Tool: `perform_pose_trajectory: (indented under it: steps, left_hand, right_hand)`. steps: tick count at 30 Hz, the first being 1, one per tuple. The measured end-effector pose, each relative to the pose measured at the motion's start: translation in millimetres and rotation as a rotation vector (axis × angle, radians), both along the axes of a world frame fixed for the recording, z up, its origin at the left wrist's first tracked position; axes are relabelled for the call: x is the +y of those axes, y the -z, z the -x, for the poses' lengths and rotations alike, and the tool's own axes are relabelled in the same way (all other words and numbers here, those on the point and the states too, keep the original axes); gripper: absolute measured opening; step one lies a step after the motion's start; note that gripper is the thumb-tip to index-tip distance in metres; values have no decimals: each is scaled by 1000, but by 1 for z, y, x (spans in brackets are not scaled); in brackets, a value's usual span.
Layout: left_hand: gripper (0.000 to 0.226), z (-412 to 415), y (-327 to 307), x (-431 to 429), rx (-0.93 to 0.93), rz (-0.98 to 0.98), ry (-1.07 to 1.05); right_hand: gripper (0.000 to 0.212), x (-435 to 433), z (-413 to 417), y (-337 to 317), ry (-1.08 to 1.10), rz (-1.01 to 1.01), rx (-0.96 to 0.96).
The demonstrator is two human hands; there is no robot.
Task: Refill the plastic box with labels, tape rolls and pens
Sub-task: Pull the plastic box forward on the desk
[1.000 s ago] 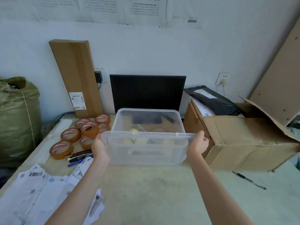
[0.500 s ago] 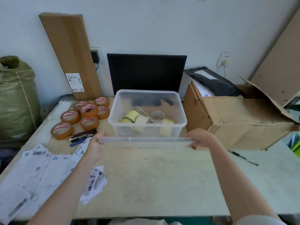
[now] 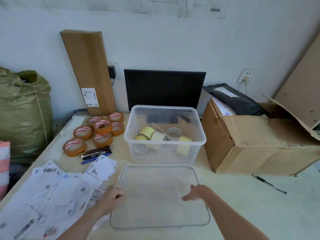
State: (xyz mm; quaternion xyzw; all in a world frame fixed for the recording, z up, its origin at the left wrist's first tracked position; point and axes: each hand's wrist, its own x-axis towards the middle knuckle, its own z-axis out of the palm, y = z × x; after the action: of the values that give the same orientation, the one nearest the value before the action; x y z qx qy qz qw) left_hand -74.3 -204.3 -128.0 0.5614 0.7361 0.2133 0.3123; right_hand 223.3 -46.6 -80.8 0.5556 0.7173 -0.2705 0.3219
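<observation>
Lower left of frame: labels (image 3: 57, 187) spread in a loose heap.

Above them, tape rolls (image 3: 97, 132) clustered, with pens (image 3: 97, 153) lying just beside. All supplies are staged left of the box, likely for short reaches.

Bottom centre-left: left hand (image 3: 112, 199), fingers curled at the left rim of the lid (image 3: 159, 205), apparently pinching it.

The lid lies flat on the table in front of the box, probably parked there to keep the opening free.

Centre: plastic box (image 3: 199, 135), uncovered, with a few pale rolls (image 3: 156, 135) in the bottom and plenty of room left. None of the staged supplies are in it yet.

Bottom centre-right: right hand (image 3: 195, 193) at the lid's right rim, thumb spread over the top. Its fingers are hidden, so I cannot tell the grip.

Right: cardboard box (image 3: 259, 141) close beside the plastic one. A stray pen (image 3: 269, 184) lies in front of it.
</observation>
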Motion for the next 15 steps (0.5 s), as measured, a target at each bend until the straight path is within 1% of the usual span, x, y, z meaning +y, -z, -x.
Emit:
perform_pose_trajectory:
  steps: [1, 2, 3, 4, 5, 6, 7, 8, 9, 10, 12, 13, 15]
  left_hand:
    - [20, -7, 16, -7, 50, 90, 24]
    - [20, -12, 37, -14, 62, 166, 43]
    - [24, -18, 49, -14, 66, 270, 86]
    - [28, -26, 54, -10, 150, 305, 135]
    - [31, -37, 51, -7, 343, 238, 132]
    - [37, -47, 42, -2, 416, 247, 115]
    - [46, -55, 36, 6, 468, 271, 95]
    - [50, -59, 28, 13, 484, 332, 80]
    - [49, -60, 28, 18, 506, 342, 88]
    - [44, -59, 22, 25, 496, 385, 104]
    - [27, -58, 8, 37, 442, 434, 162]
    - [18, -56, 2, 44, 393, 434, 191]
    - [11, -52, -15, 60, 331, 432, 226]
  right_hand:
    - [75, -7, -1, 13, 46, 11, 21]
    - [78, -15, -1, 24, 86, 0, 40]
    - [87, -22, 0, 33, 105, -15, 23]
    - [95, -28, 0, 42, 105, -37, -1]
    - [100, -31, 2, 46, 108, -51, -20]
    - [100, -32, 3, 48, 98, -62, -40]
    - [95, -30, 6, 43, 85, -65, -55]
    - [85, -26, 9, 38, 56, -59, -42]
    - [75, -20, 15, 30, 31, -44, -8]
    - [68, -14, 21, 23, 12, -26, 29]
    - [62, 0, 35, 2, -48, 8, 109]
    - [60, 7, 43, -9, -67, 15, 141]
    - [52, 19, 61, -36, -37, 70, 226]
